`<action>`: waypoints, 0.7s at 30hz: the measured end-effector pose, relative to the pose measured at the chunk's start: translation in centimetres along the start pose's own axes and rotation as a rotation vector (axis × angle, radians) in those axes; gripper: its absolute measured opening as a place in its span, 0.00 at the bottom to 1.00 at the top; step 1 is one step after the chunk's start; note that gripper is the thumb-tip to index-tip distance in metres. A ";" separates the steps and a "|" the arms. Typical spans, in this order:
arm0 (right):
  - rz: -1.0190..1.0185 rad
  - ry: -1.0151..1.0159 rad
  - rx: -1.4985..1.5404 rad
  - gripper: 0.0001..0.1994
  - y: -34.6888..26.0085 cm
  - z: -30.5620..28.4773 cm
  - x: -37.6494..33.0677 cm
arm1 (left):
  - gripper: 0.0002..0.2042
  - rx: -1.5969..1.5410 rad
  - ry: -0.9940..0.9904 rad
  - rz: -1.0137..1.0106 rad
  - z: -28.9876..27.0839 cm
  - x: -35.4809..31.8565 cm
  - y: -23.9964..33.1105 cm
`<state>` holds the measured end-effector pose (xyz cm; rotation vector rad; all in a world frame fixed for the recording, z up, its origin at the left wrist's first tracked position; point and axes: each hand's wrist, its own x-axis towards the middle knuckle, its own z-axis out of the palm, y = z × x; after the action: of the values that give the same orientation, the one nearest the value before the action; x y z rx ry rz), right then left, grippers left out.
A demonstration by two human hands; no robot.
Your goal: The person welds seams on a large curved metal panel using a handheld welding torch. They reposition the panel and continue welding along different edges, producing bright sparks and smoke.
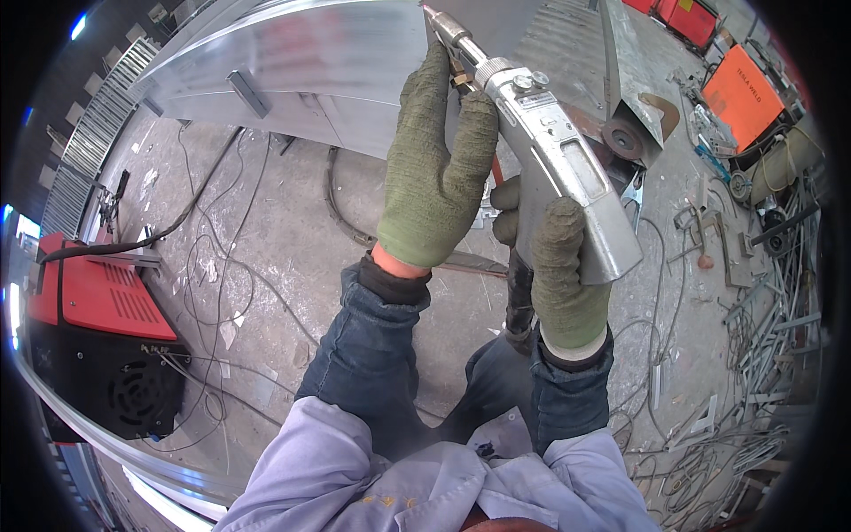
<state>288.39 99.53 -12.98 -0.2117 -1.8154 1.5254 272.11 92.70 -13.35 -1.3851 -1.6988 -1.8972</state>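
A silver handheld laser welding torch slants across the view, its narrow nozzle pointing up and left beside a large sheet-metal piece. My right hand, in a green work glove, wraps round its thicker body from below, with the thumb along the near side. My left hand, gloved alike, reaches up to the front of the torch. Its fingers and thumb close about the brass fitting under the nozzle; the fingertips are partly hidden behind the metal. Whether the nozzle touches the sheet metal I cannot tell.
A red and black machine stands at the left. Cables trail over the littered floor. An angle grinder lies beyond the torch. Scrap metal piles up at the right, near an orange case.
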 end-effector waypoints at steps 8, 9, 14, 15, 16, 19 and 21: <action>-0.003 -0.020 0.022 0.41 0.1 -0.2 0.1 | 0.35 -0.033 0.013 0.005 0.1 0.0 0.0; 0.002 -0.013 0.041 0.41 0.1 -0.1 0.1 | 0.35 -0.029 0.012 0.004 0.2 0.0 0.0; -0.001 -0.001 0.070 0.40 0.5 -0.1 0.0 | 0.35 0.003 0.007 0.020 0.2 0.0 -0.1; -0.001 0.003 0.083 0.41 0.4 0.2 -0.1 | 0.35 0.009 0.006 0.025 0.1 0.0 -0.2; -0.002 0.001 0.088 0.41 0.3 0.3 -0.1 | 0.35 0.015 0.006 0.031 0.1 0.0 -0.2; -0.007 -0.007 0.078 0.41 0.0 0.2 0.0 | 0.35 0.024 0.000 0.054 -0.1 0.2 -0.2; -0.012 -0.004 0.040 0.41 0.1 0.1 0.1 | 0.35 0.024 0.002 0.046 0.0 0.1 -0.2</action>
<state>288.26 99.56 -13.05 -0.1782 -1.7850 1.5529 271.94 92.77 -13.40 -1.4009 -1.6690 -1.8475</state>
